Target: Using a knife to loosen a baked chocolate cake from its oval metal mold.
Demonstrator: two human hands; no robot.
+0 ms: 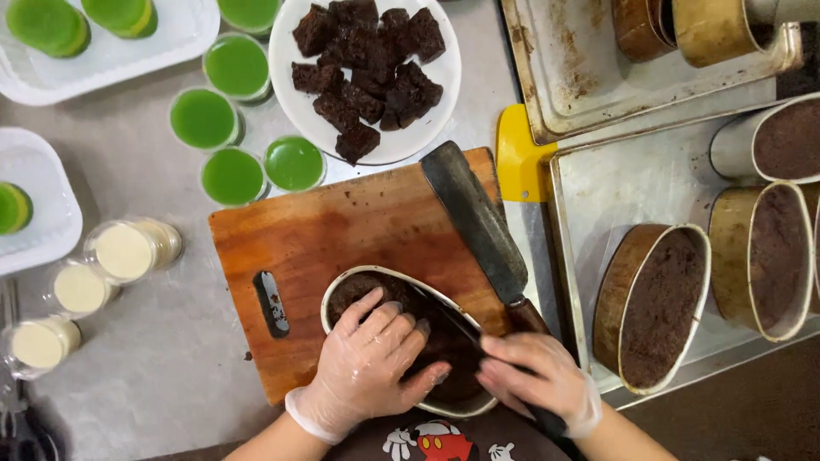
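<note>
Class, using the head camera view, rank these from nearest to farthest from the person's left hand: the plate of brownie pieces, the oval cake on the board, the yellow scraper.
1. Oval cake, under the left hand.
2. Yellow scraper, up and right.
3. Plate of brownie pieces, at the top.

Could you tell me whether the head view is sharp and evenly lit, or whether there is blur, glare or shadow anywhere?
Head view: lighting soft and even; cutting board and brownie plate sharp; slight motion blur on the right hand; the left hand on the cake tin is clearer; dull sheen on the metal tray, no harsh glare; shadows faint.
</note>
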